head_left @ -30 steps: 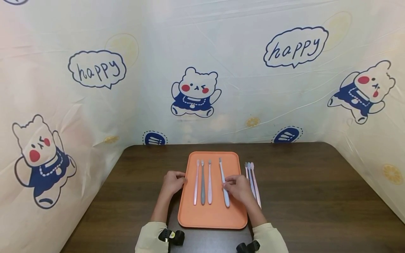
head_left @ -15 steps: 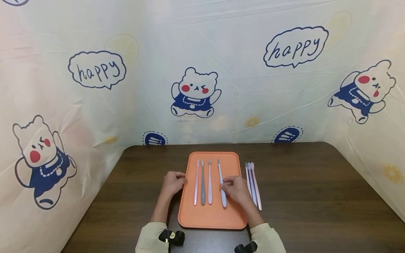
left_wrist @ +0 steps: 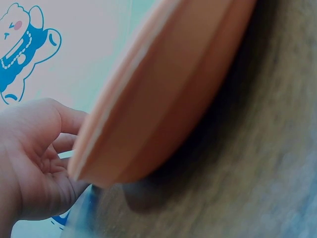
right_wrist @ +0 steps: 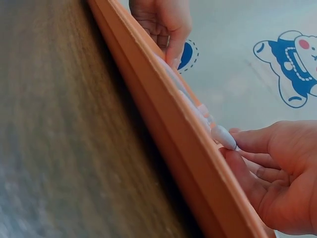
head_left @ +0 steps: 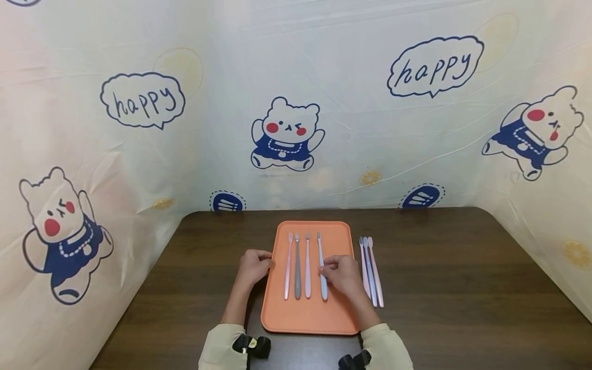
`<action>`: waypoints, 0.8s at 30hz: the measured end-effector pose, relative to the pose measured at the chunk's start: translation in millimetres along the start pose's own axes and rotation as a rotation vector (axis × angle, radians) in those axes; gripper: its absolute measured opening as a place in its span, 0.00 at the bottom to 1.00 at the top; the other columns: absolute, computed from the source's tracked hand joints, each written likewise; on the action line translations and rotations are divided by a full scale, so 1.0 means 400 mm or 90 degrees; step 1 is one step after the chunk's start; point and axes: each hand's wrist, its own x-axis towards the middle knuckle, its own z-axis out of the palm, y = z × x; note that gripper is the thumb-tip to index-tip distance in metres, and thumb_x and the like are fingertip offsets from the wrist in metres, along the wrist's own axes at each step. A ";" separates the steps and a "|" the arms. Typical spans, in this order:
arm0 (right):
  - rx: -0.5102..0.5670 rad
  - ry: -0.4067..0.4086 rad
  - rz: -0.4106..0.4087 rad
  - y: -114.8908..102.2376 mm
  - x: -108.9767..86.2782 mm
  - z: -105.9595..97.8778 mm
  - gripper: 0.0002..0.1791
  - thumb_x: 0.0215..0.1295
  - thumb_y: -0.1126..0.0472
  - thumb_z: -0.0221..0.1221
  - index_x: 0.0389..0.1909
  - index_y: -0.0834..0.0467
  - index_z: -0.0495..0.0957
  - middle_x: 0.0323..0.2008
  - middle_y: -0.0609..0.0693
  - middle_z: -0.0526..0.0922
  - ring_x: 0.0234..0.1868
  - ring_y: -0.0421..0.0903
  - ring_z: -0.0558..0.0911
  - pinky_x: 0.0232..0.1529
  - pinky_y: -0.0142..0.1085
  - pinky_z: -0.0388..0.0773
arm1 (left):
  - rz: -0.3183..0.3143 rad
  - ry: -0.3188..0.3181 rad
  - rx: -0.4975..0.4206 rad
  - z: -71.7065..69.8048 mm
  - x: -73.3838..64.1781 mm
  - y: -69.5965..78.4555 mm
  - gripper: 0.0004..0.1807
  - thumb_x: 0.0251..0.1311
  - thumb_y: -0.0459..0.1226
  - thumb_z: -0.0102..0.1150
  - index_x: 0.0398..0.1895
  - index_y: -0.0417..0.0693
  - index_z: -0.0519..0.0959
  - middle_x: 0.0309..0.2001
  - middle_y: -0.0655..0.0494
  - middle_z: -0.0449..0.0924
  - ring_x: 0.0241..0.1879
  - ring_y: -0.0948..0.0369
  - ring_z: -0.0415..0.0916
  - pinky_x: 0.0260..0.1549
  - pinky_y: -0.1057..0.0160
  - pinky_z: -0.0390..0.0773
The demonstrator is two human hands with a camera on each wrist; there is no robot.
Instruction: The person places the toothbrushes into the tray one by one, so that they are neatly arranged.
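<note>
An orange tray lies on the table, and my left hand holds its left rim, with the fingers at the edge in the left wrist view. My right hand pinches a light blue toothbrush between thumb and fingers, low over the right half of the tray; its handle end shows between the fingertips in the right wrist view. To its left in the tray, side by side, lie a pink toothbrush, a grey toothbrush and a lilac-pink toothbrush.
Right of the tray, close by my right forearm, lie a few more toothbrushes in pink and blue-violet on the dark wooden table. A printed curtain hangs behind the table and along its sides.
My right hand has moved the light blue toothbrush a little left and straightened it, so it stands nearly parallel to the others. The left hand has stayed at the rim.
</note>
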 end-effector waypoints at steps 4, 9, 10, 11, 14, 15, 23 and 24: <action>-0.002 0.005 0.002 -0.001 0.001 0.005 0.09 0.61 0.66 0.68 0.39 0.67 0.87 0.32 0.59 0.90 0.28 0.42 0.87 0.28 0.33 0.83 | 0.001 0.001 0.000 -0.001 -0.001 0.000 0.16 0.56 0.30 0.60 0.46 0.32 0.86 0.41 0.38 0.88 0.30 0.60 0.86 0.31 0.62 0.85; 0.000 0.007 0.005 -0.002 0.002 0.009 0.09 0.61 0.65 0.68 0.39 0.67 0.87 0.32 0.59 0.90 0.26 0.41 0.86 0.28 0.33 0.83 | 0.001 -0.001 0.001 -0.001 -0.001 0.001 0.16 0.56 0.30 0.60 0.46 0.32 0.86 0.41 0.38 0.88 0.30 0.60 0.86 0.30 0.62 0.85; 0.001 0.007 0.006 -0.002 0.002 0.010 0.09 0.61 0.65 0.68 0.39 0.67 0.87 0.32 0.59 0.90 0.26 0.41 0.86 0.28 0.33 0.83 | 0.001 -0.001 0.001 -0.001 -0.001 0.002 0.16 0.56 0.30 0.60 0.46 0.32 0.86 0.41 0.38 0.88 0.30 0.60 0.85 0.30 0.62 0.85; 0.002 0.007 0.007 -0.003 0.002 0.010 0.08 0.61 0.65 0.68 0.39 0.67 0.87 0.32 0.59 0.90 0.26 0.41 0.86 0.27 0.33 0.83 | 0.002 -0.001 -0.001 -0.001 0.000 0.002 0.15 0.56 0.30 0.60 0.46 0.32 0.86 0.40 0.38 0.89 0.30 0.60 0.85 0.30 0.62 0.85; 0.000 0.008 0.010 -0.005 0.003 0.012 0.08 0.61 0.66 0.68 0.38 0.67 0.86 0.31 0.58 0.90 0.26 0.41 0.86 0.27 0.33 0.83 | 0.006 -0.001 -0.009 -0.001 0.001 0.002 0.15 0.55 0.29 0.60 0.45 0.32 0.87 0.39 0.39 0.89 0.29 0.60 0.85 0.29 0.62 0.85; -0.001 0.009 0.014 -0.006 0.003 0.013 0.08 0.61 0.65 0.68 0.38 0.67 0.87 0.31 0.57 0.90 0.26 0.40 0.86 0.27 0.32 0.83 | 0.007 -0.001 -0.012 -0.001 0.002 0.002 0.15 0.55 0.29 0.60 0.45 0.32 0.87 0.39 0.39 0.89 0.29 0.60 0.85 0.29 0.62 0.85; -0.063 0.030 0.011 -0.011 -0.003 0.021 0.08 0.60 0.62 0.70 0.35 0.63 0.87 0.26 0.52 0.88 0.25 0.39 0.81 0.25 0.31 0.77 | 0.006 -0.002 -0.013 0.001 0.002 -0.001 0.14 0.55 0.29 0.60 0.44 0.33 0.87 0.39 0.39 0.89 0.29 0.60 0.85 0.29 0.62 0.85; -0.069 0.029 0.013 -0.012 -0.004 0.023 0.08 0.60 0.62 0.70 0.35 0.63 0.87 0.26 0.51 0.87 0.24 0.39 0.81 0.25 0.31 0.76 | 0.006 -0.003 -0.011 0.002 0.002 -0.001 0.14 0.55 0.29 0.60 0.44 0.33 0.87 0.39 0.39 0.89 0.29 0.60 0.85 0.29 0.62 0.85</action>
